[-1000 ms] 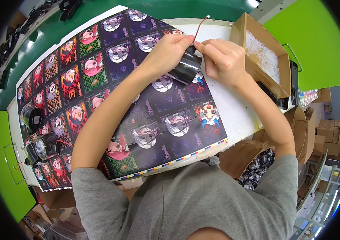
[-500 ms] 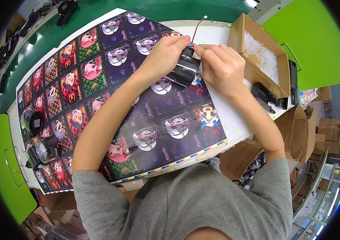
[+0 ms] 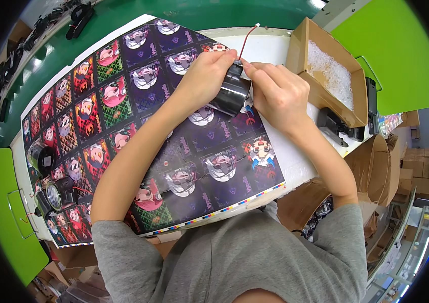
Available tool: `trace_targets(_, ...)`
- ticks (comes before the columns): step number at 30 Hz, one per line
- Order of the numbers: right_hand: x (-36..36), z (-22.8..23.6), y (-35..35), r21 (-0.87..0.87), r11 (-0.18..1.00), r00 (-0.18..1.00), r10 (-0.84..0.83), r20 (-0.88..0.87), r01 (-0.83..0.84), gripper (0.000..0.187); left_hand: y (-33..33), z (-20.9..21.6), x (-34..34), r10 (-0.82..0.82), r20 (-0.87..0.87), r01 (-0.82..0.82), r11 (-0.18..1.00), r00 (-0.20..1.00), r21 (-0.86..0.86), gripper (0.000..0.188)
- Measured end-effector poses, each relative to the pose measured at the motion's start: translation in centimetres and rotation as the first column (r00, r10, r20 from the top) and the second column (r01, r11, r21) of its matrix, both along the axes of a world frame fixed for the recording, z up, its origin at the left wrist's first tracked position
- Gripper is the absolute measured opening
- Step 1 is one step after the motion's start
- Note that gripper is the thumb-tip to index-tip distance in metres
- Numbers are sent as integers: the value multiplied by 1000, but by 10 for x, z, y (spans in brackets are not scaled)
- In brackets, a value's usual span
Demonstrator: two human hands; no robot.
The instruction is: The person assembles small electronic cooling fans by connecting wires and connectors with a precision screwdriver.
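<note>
As both hands' fingers (image 3: 228, 57) (image 3: 253, 70) pinch its neck, the black cylinder (image 3: 232, 95) slants between them.

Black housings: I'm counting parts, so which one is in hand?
The black housing held by left hand and right hand, red wire at its neck; the others lie at the left end of the printed sheet.

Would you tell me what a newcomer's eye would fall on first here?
Probably the cartoon-printed sheet, spread over most of the white table. Next, the glossy black cylinder between the left hand and the right hand, near the table's far edge, with a red wire sticking up. At right, an open cardboard box of clear pieces sits beside a green panel.
</note>
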State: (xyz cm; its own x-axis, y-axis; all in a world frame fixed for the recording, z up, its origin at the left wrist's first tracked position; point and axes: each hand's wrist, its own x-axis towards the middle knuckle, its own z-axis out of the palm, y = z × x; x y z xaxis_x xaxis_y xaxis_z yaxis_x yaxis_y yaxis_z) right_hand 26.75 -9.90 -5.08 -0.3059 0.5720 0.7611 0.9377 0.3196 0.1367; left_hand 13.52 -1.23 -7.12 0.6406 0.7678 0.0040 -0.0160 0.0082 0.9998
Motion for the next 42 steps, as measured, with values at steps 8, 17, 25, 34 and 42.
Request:
trace_targets(8,-11,13,-6,-111,979,977,-153,150,170,6,1,-8,5,20,-33,-20,1000,999,16,38)
trace_targets(17,-6,53,14,-480,869,981,-28,193,119,14,0,-5,6,15,-26,-12,994,1000,112,35)
trace_targets(25,2,46,16,-556,831,996,-50,-80,-3,12,0,-1,8,11,-124,-1,997,992,81,35)
trace_targets(34,-6,57,19,-533,834,985,-65,161,142,12,3,-4,8,-34,-94,44,993,995,105,35)
trace_targets(42,-1,39,12,-575,816,964,-102,-245,-60,12,1,-3,8,-2,-80,9,996,997,93,35)
